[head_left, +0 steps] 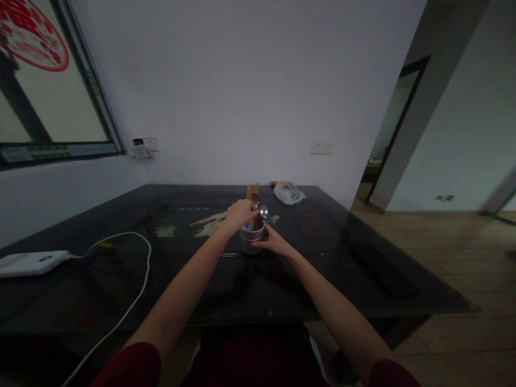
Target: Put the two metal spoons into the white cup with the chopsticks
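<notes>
A small metal cup (251, 237) stands on the dark glass table (282, 285), holding spoons (262, 210) and wooden chopsticks (252, 190) upright. My left hand (240, 213) is closed over the top of the cup, its fingers pinched around the utensils' upper parts. My right hand (275, 242) wraps the cup's right side near its base, steadying it. Both arms reach forward from dark red sleeves.
A white device (32, 262) with a white cable (133, 279) lies at the table's left. A crumpled plastic bag (288, 193) sits at the far edge by the wall. Wooden floor and a doorway (393, 134) are to the right.
</notes>
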A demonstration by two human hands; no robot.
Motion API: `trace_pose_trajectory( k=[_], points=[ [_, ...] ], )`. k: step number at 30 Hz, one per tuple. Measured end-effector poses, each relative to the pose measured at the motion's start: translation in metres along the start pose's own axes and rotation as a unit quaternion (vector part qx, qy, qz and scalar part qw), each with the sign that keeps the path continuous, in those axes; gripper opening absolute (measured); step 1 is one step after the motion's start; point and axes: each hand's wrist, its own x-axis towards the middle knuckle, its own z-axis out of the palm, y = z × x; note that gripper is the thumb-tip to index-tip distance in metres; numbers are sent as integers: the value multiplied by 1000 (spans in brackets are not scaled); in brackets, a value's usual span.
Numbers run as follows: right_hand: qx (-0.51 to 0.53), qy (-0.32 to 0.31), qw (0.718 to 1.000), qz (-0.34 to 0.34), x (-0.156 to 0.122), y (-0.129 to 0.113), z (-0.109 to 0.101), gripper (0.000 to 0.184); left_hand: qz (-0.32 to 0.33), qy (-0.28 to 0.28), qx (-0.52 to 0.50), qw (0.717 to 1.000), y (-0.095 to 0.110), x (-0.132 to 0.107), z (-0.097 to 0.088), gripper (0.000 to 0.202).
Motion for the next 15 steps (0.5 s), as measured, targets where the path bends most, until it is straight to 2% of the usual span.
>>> trace_pose_trajectory(
  k=[15],
  points=[
    [-15,16,1000,5,-1,1,1,82,-1,35,-41,999,0,-4,-9,27]
  ],
)
